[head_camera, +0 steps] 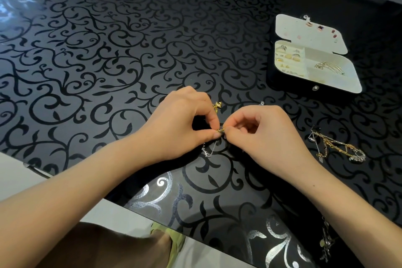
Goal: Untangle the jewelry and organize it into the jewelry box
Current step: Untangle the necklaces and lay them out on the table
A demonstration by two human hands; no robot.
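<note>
1. While both hands met over the near middle of the black scroll-patterned table (108,50), the left hand (182,124) pinched a small gold piece (221,130) between thumb and curled forefinger.
2. The right hand (261,135) pinched the same gold piece from the other side, fingers curled, its fingertips touching those of the left hand.
3. A gold charm (217,105) showed just above the left hand's fingers; whether it joined the pinched piece could not be told.
4. A thin silver chain (210,148) hung from the pinch and lay on the table just below the left thumb.
5. A tiny silver bit (261,103) lay on the table just beyond the right hand's knuckles.
6. A tangled pile of gold and silver chains (335,147) lay on the table to the right of the right hand, apart from it.
7. The jewelry box (280,85) stood open further back on the right, well apart from both hands, its cream lid (293,26) laid flat and studded with small earrings.
8. Rings sat in the box's left section, and a gold and silver piece (328,66) lay in a right compartment.
9. Another cluster of jewelry (326,243) lay near the table's close right edge, too blurred to make out.
10. A foot in a green slipper (177,243) showed below the table edge.
</note>
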